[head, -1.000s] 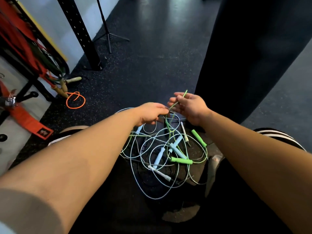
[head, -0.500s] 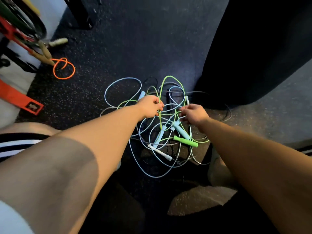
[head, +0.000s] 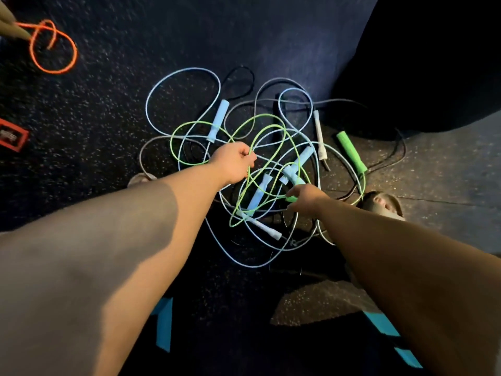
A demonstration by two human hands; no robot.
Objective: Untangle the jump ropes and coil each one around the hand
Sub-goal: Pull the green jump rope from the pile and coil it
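Observation:
A tangle of jump ropes lies on the dark speckled floor: a green rope (head: pixel 189 123), a light blue rope (head: pixel 168 80), a grey rope (head: pixel 146 150) and a black rope (head: pixel 244 74). My left hand (head: pixel 234 164) pinches a strand of the green rope above the heap. My right hand (head: pixel 305 196) grips one green handle (head: pixel 291 198) low in the pile. The other green handle (head: pixel 351 151) lies to the right. Light blue handles (head: pixel 218 120) and a white handle (head: pixel 318 135) rest among the loops.
An orange rope loop (head: pixel 53 47) lies at the far left beside a red strap end (head: pixel 12 135). A large black bag (head: pixel 433 50) stands at the right. A shoe (head: pixel 383 203) shows near the right forearm, another foot (head: pixel 141 179) at the left.
The view has tilted down onto the pile. My right hand dropped lower and took hold of the green handle; my left hand stays closed on the green strand, now lifted into a loop.

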